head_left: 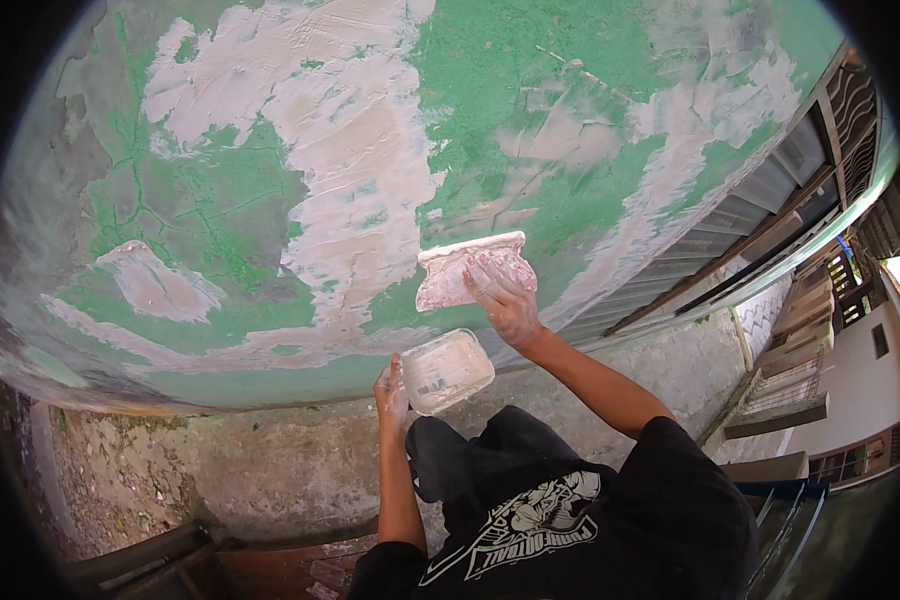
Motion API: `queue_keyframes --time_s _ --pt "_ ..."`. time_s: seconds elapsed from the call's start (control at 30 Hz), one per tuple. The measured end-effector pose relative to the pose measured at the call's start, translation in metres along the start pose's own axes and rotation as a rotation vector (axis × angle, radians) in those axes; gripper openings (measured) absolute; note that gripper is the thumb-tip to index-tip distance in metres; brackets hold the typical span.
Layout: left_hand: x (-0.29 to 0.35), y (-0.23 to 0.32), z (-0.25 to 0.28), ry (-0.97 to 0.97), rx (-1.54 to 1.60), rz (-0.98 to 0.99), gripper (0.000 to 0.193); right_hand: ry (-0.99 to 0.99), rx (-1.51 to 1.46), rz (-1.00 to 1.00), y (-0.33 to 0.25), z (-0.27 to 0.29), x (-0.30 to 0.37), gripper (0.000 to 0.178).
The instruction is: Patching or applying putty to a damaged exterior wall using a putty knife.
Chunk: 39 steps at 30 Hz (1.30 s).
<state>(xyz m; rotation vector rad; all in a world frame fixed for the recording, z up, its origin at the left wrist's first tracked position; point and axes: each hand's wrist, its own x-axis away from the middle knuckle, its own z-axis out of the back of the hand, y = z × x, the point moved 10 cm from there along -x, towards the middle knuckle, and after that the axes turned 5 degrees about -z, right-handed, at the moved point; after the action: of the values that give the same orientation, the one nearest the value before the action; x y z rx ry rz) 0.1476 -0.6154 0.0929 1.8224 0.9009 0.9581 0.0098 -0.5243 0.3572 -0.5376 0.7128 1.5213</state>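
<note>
My right hand (505, 300) grips a wide pinkish putty spreader (450, 280), its fingers spread over the blade's face. A bead of whitish putty runs along the spreader's far edge, close to the green wall (530, 90). My left hand (391, 395) holds a small pale plastic tub (450, 372) by its left side, with the thumb at the rim. Whitish putty smears the tub's inside. Broad patches of pale putty (355, 170) cover much of the wall ahead, and cracks show in the green paint at the left.
A louvred window or shutter (760, 195) with a wooden frame lies to the right. Below the wall is a rough concrete surface (280, 460). Wooden boards (270, 570) stand at the lower left. A metal ladder-like frame (795, 525) is at the lower right, with a white building (860, 385) beyond.
</note>
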Motion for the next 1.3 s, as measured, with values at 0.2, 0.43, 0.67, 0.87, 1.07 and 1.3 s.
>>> queue_keyframes --time_s 0.2,0.43,0.67,0.87,1.07,1.3 --pt "0.005 0.006 0.014 0.022 0.024 0.021 0.05 0.196 -0.108 0.093 -0.023 0.074 -0.022 0.048" --pt "0.002 0.004 0.003 -0.009 0.048 -0.005 0.05 0.091 0.124 0.053 0.016 0.047 -0.043 0.049" --pt "0.012 0.0 0.009 -0.053 -0.018 0.0 0.05 0.004 -0.021 0.02 0.015 0.034 0.017 0.044" --pt "0.019 0.02 0.0 -0.021 0.002 0.0 0.047 0.185 -0.02 0.16 -0.021 0.089 -0.034 0.043" --pt "0.008 0.013 -0.005 -0.099 -0.078 -0.047 0.047 0.143 0.114 0.05 -0.004 0.04 -0.054 0.043" --pt "0.028 0.002 0.008 -0.076 0.011 -0.035 0.046 -0.029 0.011 -0.04 0.002 0.009 0.017 0.048"
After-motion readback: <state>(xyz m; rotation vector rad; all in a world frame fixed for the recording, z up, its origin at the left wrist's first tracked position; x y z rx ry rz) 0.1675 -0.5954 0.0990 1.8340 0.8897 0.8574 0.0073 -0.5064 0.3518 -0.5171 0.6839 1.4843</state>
